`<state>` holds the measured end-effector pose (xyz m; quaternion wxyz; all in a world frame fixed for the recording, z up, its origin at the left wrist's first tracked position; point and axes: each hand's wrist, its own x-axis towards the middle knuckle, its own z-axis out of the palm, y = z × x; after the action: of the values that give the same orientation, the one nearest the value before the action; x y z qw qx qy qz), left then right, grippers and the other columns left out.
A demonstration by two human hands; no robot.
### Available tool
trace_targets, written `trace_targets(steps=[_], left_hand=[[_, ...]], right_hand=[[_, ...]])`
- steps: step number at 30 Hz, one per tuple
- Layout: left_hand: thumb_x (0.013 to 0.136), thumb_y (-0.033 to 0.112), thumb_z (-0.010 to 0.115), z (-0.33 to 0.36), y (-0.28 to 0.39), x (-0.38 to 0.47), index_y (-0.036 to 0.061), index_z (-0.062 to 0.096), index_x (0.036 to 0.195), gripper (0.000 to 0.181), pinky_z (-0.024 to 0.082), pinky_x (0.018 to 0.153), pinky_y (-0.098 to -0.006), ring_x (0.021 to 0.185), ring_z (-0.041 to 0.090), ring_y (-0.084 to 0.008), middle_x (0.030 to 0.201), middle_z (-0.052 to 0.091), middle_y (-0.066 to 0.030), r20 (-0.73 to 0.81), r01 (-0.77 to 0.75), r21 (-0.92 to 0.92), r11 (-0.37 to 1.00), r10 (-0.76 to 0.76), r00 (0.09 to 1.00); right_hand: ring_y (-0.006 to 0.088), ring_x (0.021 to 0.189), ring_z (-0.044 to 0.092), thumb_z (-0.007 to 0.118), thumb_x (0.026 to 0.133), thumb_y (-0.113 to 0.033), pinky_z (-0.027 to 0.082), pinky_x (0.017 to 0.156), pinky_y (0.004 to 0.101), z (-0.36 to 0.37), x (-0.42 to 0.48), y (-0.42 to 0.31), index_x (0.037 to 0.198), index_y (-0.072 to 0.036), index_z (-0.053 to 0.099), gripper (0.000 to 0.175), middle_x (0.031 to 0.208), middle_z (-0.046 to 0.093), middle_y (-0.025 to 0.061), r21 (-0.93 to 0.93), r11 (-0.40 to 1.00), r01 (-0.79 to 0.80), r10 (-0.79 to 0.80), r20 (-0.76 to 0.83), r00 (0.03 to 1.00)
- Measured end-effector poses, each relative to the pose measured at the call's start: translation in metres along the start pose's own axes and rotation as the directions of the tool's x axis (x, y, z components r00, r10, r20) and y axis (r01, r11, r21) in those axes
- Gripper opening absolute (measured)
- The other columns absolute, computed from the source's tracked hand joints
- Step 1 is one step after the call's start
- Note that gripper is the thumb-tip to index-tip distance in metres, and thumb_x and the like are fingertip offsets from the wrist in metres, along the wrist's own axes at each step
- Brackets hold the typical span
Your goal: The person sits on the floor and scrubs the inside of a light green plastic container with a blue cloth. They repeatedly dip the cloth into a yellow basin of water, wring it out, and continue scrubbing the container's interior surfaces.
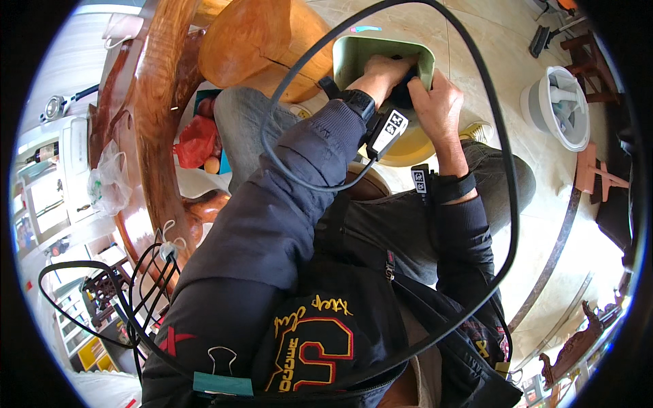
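Note:
A pale green square-mouthed bin (348,62) is tilted with its opening towards me. My left hand (385,74) reaches inside, and its fingers are largely hidden. Beside those fingers, dark material (404,91), possibly a cloth, shows within the bin; whether I grip it is unclear. My right hand (443,107) grips the bin's right rim, thumb inside and fingers around the outer wall. Below the bin, between my legs, sits a yellow basin (414,147), partly covered by my left wrist and the device strapped there.
A black cable (491,86) loops around both hands. To the left are a carved wooden table (160,127), a wooden stump (255,43) and a box with a red plastic bag (196,143). A white-grey bucket (535,109) and a pink stool (589,166) stand right.

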<state>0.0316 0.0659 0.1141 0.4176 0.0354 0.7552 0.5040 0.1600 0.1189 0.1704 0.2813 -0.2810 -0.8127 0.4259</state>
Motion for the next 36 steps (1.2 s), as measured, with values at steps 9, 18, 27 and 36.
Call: trace_targets(steps=[9, 18, 27, 36], left_hand=[[0.081, 0.006, 0.055, -0.003, 0.004, 0.002, -0.0041, 0.063, 0.102, 0.025, 0.048, 0.069, -0.0298, 0.075, 0.06, -0.0205, 0.085, 0.062, -0.0141, 0.007, -0.147, 0.258, 0.955, 0.15, 0.989], [0.068, 0.005, 0.062, -0.013, 0.038, -0.021, 0.0045, 0.062, 0.115, 0.047, 0.047, 0.094, -0.0379, 0.109, 0.059, -0.0343, 0.114, 0.064, -0.0191, -0.062, -0.544, 0.451, 0.707, 0.633, 0.771], [0.072, 0.023, 0.068, -0.012, 0.038, -0.011, 0.021, 0.048, 0.136, 0.068, 0.043, 0.1, -0.0414, 0.119, 0.054, -0.0321, 0.128, 0.057, -0.0165, 0.358, -0.501, 0.803, 0.322, 0.41, 0.839], [0.078, 0.027, 0.067, -0.005, 0.061, -0.028, 0.0222, 0.058, 0.126, 0.049, 0.041, 0.1, -0.0417, 0.123, 0.052, -0.0278, 0.129, 0.058, -0.0091, 0.049, -0.091, 0.975, 0.204, 0.203, 0.978]], right_hand=[[0.0268, 0.056, 0.057, 0.058, 0.075, -0.018, 0.048, 0.06, 0.0383, -0.007, 0.003, -0.005, 0.079, 0.002, 0.062, 0.021, 0.064, 0.058, 0.0201, 0.039, 0.993, -0.115, 0.117, -0.047, 0.992], [0.0217, 0.057, 0.055, 0.058, 0.077, -0.017, 0.047, 0.06, 0.0369, -0.008, 0.005, -0.01, 0.081, 0.003, 0.061, 0.02, 0.062, 0.057, 0.0169, 0.028, 0.988, -0.154, 0.155, -0.013, 0.988], [0.0137, 0.069, 0.057, 0.062, 0.078, -0.022, 0.048, 0.067, 0.0336, -0.007, -0.004, -0.013, 0.089, 0.001, 0.064, 0.025, 0.069, 0.062, 0.0119, 0.018, 0.993, -0.113, 0.113, 0.014, 0.994], [0.0118, 0.062, 0.053, 0.063, 0.078, -0.022, 0.046, 0.061, 0.0321, -0.006, 0.0, -0.008, 0.086, 0.0, 0.064, 0.024, 0.063, 0.059, 0.0093, 0.197, 0.971, -0.132, 0.138, -0.016, 0.99]])
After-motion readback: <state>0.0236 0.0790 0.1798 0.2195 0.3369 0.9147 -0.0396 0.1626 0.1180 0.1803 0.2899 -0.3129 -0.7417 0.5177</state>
